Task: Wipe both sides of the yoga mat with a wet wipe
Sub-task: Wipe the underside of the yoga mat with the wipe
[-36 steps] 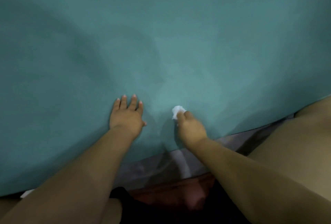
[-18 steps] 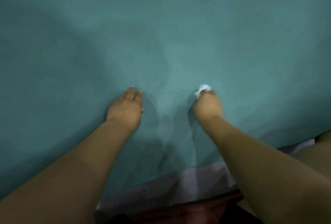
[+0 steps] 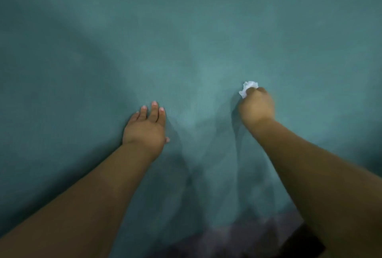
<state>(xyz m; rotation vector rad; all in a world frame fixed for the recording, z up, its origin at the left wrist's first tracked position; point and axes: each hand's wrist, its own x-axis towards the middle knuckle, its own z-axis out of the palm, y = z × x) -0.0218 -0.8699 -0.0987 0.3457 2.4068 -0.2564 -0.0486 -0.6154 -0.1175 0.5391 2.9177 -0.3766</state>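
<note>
A teal yoga mat [image 3: 186, 30] lies flat and fills nearly the whole head view. My left hand [image 3: 145, 127] rests palm down on the mat at centre left, fingers straight and close together. My right hand [image 3: 257, 106] is to the right and a little farther out, fingers curled round a crumpled white wet wipe [image 3: 248, 88]. The wipe sticks out past the knuckles and is pressed against the mat. Most of the wipe is hidden inside the fist.
The mat's near edge runs along the bottom right, with a strip of greyish floor [image 3: 244, 237] beyond it. A dark patch [image 3: 303, 243] shows at the bottom right corner beside my right forearm.
My right hand has slid the wipe forward and to the right across the mat. My left hand stays planted. The view has shifted forward, so less floor shows.
</note>
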